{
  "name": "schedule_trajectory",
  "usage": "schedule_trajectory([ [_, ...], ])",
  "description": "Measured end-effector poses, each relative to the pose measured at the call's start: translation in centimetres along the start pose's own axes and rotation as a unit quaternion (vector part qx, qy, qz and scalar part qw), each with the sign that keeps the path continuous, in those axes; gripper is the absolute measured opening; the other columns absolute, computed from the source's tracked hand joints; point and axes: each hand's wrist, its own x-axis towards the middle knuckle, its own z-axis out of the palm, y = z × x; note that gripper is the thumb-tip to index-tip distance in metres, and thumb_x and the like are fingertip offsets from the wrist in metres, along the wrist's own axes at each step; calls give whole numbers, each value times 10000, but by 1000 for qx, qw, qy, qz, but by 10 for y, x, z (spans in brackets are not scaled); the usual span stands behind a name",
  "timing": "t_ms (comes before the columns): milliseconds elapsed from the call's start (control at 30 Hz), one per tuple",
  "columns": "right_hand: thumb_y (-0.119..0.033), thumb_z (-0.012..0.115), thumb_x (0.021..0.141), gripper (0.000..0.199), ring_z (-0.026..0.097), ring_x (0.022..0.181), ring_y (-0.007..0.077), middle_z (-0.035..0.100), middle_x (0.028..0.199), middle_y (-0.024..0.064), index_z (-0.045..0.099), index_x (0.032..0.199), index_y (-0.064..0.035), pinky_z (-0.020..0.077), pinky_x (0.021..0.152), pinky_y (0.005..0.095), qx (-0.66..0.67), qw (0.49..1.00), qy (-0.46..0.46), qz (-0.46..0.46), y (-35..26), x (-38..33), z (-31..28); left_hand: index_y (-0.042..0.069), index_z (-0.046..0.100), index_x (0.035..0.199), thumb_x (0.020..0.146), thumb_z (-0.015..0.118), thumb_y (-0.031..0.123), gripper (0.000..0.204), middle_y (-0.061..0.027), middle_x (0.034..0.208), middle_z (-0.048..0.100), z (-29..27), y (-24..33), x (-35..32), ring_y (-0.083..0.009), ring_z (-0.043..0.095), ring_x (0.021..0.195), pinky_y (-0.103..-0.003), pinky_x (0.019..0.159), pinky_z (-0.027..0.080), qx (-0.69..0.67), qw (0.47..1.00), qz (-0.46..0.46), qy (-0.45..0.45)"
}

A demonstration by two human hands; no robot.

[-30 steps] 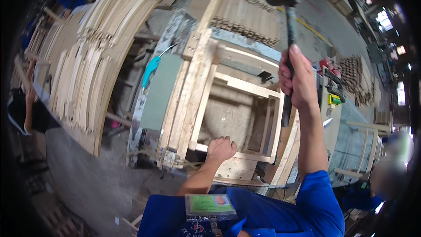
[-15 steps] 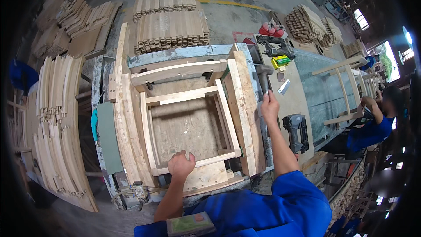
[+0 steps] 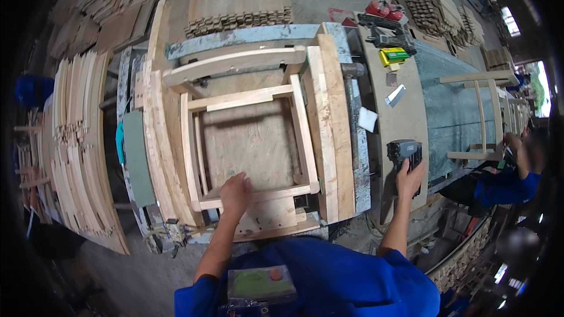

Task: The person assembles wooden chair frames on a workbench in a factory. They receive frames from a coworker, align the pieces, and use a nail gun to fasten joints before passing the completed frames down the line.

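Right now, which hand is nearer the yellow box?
Right hand: at the black nail gun, below the box in the picture. Left hand: farther left, at the wooden frame's near rail.

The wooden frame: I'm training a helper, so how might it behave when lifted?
The wooden frame is probably stiff, its bars joined at the corners. It looks fairly light for its size, being slim bars around an open middle. Its straight bars make rolling unlikely.
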Motion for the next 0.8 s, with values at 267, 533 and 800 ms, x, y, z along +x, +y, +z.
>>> schedule_trajectory([
  [267, -408, 581, 1049, 689, 618, 1226, 488, 612, 1323, 371, 443, 1477, 114, 485, 1028, 482, 73, 970, -201, -118, 14, 3, -11, 24, 709, 1168, 946, 687, 154, 258, -180, 1046, 742, 17, 70, 24, -341, 730, 929, -389, 810, 586, -245, 966, 44, -65],
  [533, -515, 570, 1048, 428, 625, 581, 145, 627, 762, 30, 605, 1049, -88, 564, 515, 307, 369, 756, -501, 206, -146, 3, -150, 63, 669, 1261, 1037, 630, 227, 280, -133, 1034, 768, 11, 82, -28, -220, 745, 887, -353, 776, 581, -407, 884, -106, -205],
  [800, -450, 584, 1064, 533, 671, 633, 169, 680, 826, 99, 624, 1236, 52, 569, 533, 318, 52, 666, -737, 97, -322, -59, -74, 81, 484, 1416, 1089, 548, 408, 467, -115, 1358, 598, 13, 164, -28, -265, 700, 1103, -466, 942, 595, -780, 373, -291, -408],
])
